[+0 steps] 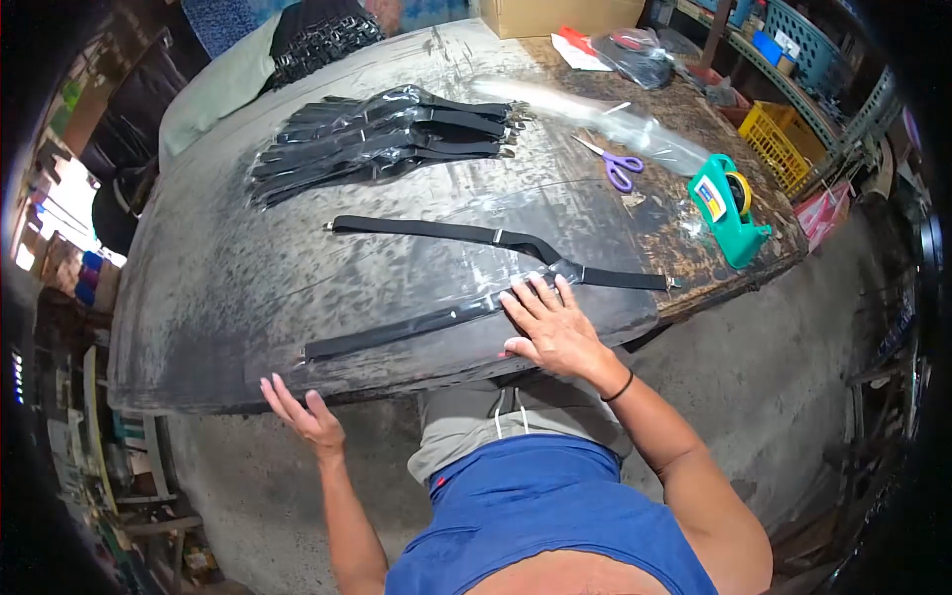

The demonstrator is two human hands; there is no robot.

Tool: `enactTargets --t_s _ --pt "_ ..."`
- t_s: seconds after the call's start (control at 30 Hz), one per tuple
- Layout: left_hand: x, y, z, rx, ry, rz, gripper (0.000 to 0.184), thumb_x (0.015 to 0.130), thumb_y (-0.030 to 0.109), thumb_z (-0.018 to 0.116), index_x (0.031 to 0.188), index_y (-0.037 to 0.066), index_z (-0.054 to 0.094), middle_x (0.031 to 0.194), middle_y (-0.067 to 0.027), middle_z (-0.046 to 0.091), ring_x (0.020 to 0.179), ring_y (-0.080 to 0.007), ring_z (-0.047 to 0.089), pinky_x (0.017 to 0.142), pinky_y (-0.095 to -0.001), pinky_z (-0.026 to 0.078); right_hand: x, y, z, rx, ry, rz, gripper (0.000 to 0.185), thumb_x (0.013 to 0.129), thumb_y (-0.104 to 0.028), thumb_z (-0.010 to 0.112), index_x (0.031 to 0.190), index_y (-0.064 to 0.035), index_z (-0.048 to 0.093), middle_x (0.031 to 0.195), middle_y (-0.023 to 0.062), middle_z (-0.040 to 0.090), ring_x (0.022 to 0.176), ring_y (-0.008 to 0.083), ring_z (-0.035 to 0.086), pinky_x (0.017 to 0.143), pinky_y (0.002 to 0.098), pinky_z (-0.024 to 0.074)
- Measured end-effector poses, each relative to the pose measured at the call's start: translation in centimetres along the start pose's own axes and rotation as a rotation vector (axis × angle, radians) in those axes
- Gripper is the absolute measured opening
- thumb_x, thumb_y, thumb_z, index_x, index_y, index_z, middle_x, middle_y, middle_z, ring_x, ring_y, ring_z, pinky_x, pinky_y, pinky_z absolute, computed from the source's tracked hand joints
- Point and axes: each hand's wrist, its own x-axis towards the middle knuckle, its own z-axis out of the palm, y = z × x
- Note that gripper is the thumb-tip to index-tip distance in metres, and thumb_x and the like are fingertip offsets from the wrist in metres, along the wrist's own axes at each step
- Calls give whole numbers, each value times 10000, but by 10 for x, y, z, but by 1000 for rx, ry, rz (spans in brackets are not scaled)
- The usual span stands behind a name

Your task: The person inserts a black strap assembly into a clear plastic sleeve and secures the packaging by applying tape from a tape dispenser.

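- Left hand (pixel 305 419): fingers apart, grasping nothing, at the front edge of the bench (pixel 218 297) toward its left corner; contact cannot be told. An inward sweep could displace the nearby clip (pixel 301 354).
- Suspender pile (pixel 387 139): toward the back edge; loose stacking could let straps slide.
- Y-shaped suspenders (pixel 421 228): spread near the front edge; a tug could drag one strap over.
- Right hand (pixel 555 332): palm down on the suspenders, fingers slightly apart, not clamped; sideways pressure could wrinkle the clear plastic (pixel 486 302).
- Tape dispenser (pixel 727 210): beside the right edge; a bump could topple it.

Two hands (pixel 557 332), one tape dispenser (pixel 730 220)
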Motion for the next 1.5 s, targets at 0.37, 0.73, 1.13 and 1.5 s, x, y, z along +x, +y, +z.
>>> enactTargets --t_s 0.37,0.73,1.13,1.5 --pt "-38 36 19 -155 54 62 694 1050 479 415 1503 -38 319 1583 -239 236 1467 -385 257 1188 -495 243 28 54 -42 311 391 -21 413 920 -206 652 1307 -70 601 1328 166 603 1268 363 540 1080 488 400" --pt "-27 79 28 -443 -104 83 561 1034 438 498 1322 -39 565 1433 -243 450 1293 -358 502 1091 -437 402 169 160 0 249 104 283 327 842 -271 740 1085 -76 641 1129 176 605 1083 390 609 908 452 492" --pt "6 89 8 -429 -94 154 312 918 110 663 1208 -4 656 1338 -210 554 1177 -321 584 1028 -408 457 168 154 -42 500 511 330 111 859 -93 644 919 -34 572 799 97 636 733 217 634 694 323 504" --pt "118 191 43 -437 -297 621 606 823 313 786 1353 106 576 1379 -138 537 1329 -356 474 1131 -544 317 83 -55 -127 201 438 -525 482 698 54 673 1161 -71 615 919 81 648 783 270 602 715 383 511"
